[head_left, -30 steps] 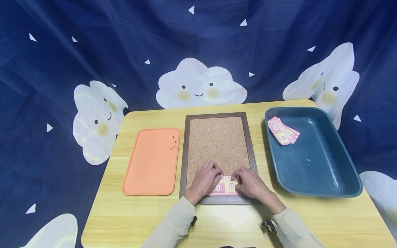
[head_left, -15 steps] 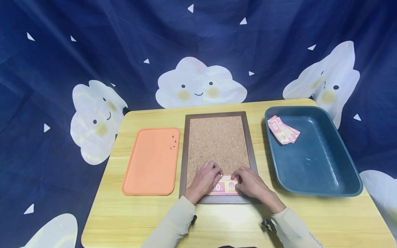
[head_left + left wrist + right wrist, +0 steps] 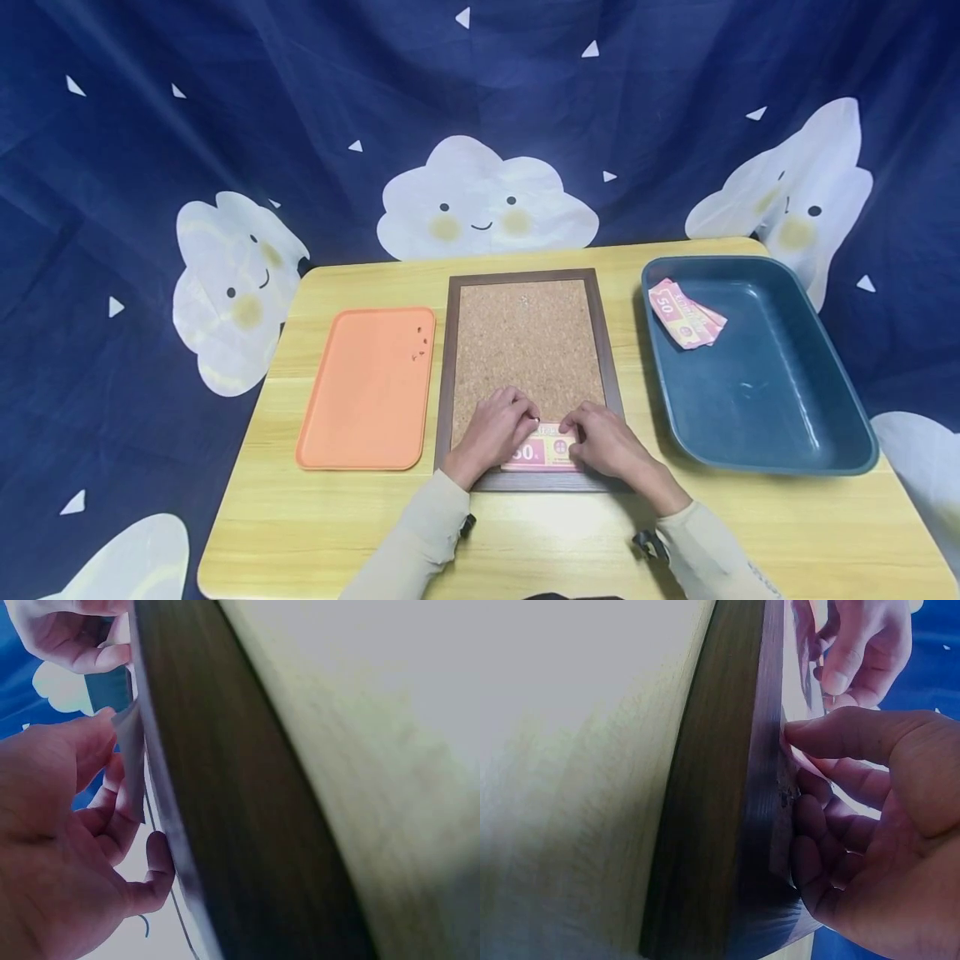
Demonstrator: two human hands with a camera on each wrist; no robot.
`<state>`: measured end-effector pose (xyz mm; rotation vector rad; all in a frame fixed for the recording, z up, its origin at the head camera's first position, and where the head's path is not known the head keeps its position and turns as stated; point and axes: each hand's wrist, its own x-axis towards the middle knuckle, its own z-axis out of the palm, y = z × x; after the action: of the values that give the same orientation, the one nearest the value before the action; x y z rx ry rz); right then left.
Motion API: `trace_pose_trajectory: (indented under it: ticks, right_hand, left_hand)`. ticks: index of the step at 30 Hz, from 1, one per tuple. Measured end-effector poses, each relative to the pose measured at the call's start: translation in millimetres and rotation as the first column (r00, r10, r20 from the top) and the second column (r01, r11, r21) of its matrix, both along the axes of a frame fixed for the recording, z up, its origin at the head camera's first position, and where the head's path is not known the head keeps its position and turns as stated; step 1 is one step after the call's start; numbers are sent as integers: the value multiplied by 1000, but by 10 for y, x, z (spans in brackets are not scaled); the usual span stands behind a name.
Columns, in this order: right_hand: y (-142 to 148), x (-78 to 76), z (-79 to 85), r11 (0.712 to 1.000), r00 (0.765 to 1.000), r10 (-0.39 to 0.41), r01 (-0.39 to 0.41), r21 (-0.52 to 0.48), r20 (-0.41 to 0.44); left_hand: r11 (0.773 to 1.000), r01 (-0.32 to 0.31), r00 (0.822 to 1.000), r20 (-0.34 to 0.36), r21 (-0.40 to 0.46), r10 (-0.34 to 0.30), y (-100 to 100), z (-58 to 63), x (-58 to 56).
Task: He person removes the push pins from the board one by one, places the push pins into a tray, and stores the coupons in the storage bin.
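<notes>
A pink and yellow coupon (image 3: 531, 455) printed with "50" lies along the near end of the brown-framed cork board (image 3: 528, 350). At its upper edge, my left hand (image 3: 495, 432) pinches a small pale pin between thumb and forefinger; the fingertips largely hide it. The coupon's left end (image 3: 131, 757) lifts off the board beside that hand's fingers. On the right, my right hand (image 3: 603, 440) holds the coupon's right end with thumb and curled fingers (image 3: 814, 817). Part of the coupon is covered by both hands.
Left of the board lies an orange tray (image 3: 367, 392) with several tiny dark pins (image 3: 420, 342) near its right edge. To the right stands a deep blue-green basin (image 3: 757, 392) holding several more coupons (image 3: 684, 315). A patterned blue curtain (image 3: 480, 75) hangs behind the table.
Both hands stay at the coupon's ends with almost no movement. The coupon and the left fingertips shift very slightly away from me.
</notes>
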<state>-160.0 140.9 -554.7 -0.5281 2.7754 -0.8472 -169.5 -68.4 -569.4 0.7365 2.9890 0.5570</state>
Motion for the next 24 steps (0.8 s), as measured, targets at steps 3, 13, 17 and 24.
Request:
trace_pose_trajectory:
  ticks: [3, 13, 17, 24]
  right_hand:
    - [1, 2, -3, 1000, 1000, -5, 5, -1, 1]
    - [0, -3, 23, 1000, 1000, -9, 9, 0, 9]
    - [0, -12, 62, 1000, 999, -13, 14, -9, 37]
    - [43, -7, 148, 996, 995, -42, 49, -69, 92]
  left_hand:
    - [1000, 10, 1000, 17, -11, -10, -7, 12, -4]
    - [999, 35, 998, 62, -38, -32, -46, 55, -3]
    - [997, 59, 997, 58, -42, -57, -67, 85, -6]
    - [996, 89, 993, 78, -31, -86, -110, 180, -3]
